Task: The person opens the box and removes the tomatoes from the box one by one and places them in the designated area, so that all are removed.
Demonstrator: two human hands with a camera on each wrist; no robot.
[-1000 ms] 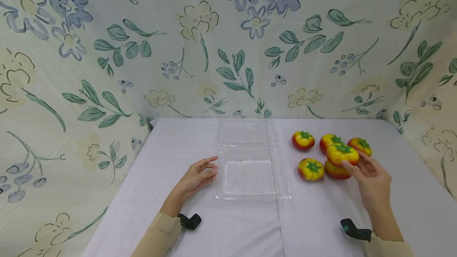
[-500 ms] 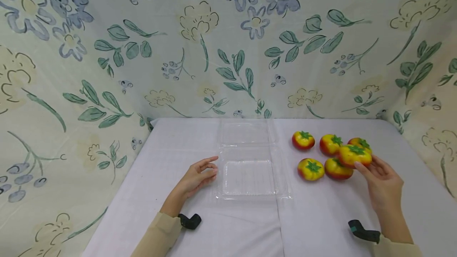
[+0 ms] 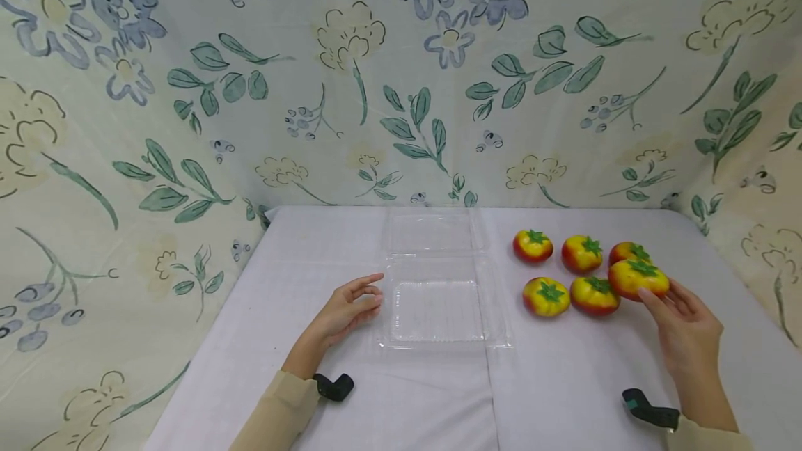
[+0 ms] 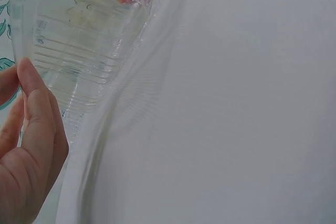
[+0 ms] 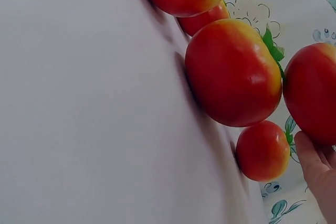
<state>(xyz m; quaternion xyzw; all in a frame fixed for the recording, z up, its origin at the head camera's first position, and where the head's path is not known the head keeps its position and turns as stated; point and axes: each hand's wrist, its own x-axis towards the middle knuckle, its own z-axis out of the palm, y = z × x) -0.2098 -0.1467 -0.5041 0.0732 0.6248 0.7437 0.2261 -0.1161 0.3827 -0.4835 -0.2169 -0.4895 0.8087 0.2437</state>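
Observation:
My right hand (image 3: 692, 333) holds a red-and-yellow tomato (image 3: 638, 280) with a green star-shaped top, thumb on its near side. In the right wrist view this held tomato (image 5: 315, 93) is at the right edge, beside a larger-looking tomato (image 5: 231, 74). Below it in the head view lies the white cloth; behind it a tomato (image 3: 628, 251) is partly hidden. My left hand (image 3: 351, 308) lies at the left edge of a clear plastic clamshell box (image 3: 438, 347), fingers loosely bent. In the left wrist view its fingertips are at the box's rim (image 4: 26, 24); firm contact is unclear.
More tomatoes stand on the cloth: one at the back left (image 3: 532, 248), one beside it (image 3: 582, 256), and two in the front row, a left tomato (image 3: 546, 298) and a right tomato (image 3: 595, 296). The clamshell's lid (image 3: 432, 232) lies folded back towards the floral curtain (image 3: 413, 89).
My right hand has carried its tomato to the right, from over the front-row right tomato to a spot beside it. The left hand and the box have stayed put.

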